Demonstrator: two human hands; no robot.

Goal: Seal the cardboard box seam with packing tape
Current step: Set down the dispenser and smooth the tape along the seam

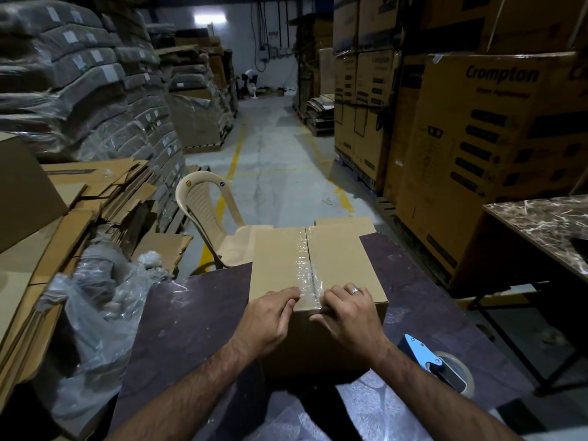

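A closed cardboard box (343,259) stands on a dark purple table (191,313). Clear packing tape (304,262) runs along its top seam from the far edge to the near edge. My left hand (270,319) and my right hand (350,313) rest on the box's near top edge, one on each side of the seam. Their fingers curl and press down on the tape end where it folds over the edge. A ring shows on my right hand. A blue tape dispenser (436,364) lies on the table to the right of the box, apart from both hands.
A beige plastic chair (206,211) stands beyond the table. Flattened cartons (63,218) and a crumpled plastic bag (95,313) lie at left. Stacked Crompton cartons (493,138) and a marble-top table (547,227) are at right. An aisle runs ahead, a person far down it.
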